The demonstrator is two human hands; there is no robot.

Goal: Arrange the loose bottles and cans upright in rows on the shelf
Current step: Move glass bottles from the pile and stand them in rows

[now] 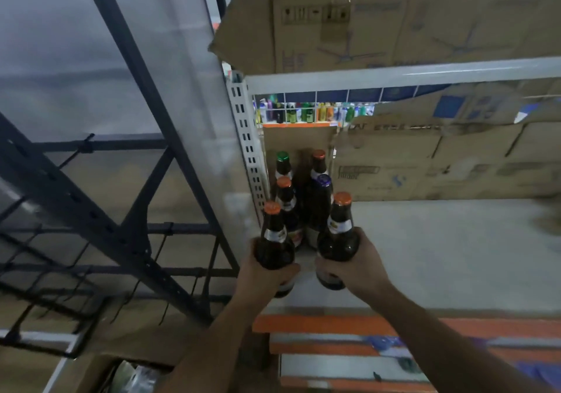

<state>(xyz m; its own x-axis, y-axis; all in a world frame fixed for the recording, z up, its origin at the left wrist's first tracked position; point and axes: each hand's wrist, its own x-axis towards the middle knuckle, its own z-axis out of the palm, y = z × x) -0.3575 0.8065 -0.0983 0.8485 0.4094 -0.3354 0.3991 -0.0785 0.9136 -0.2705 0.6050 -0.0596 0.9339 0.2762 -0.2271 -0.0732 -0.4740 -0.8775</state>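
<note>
1. Shelf (440, 240) surface: wide bare stretch at centre-right of frame, open from the front edge back to the boxes.
2. Left end blocked: four standing bottles (317, 210) packed in the corner against the perforated upright (247, 149).
3. Back blocked: cardboard boxes (425, 161) along the rear, right of the bottles.
4. Overhead limit: upper shelf rail (394, 75) crosses the top of the opening.
5. Both hands, left (267, 274) and right (355, 268), carry bottles at the front-left edge, just before the standing group.
</note>
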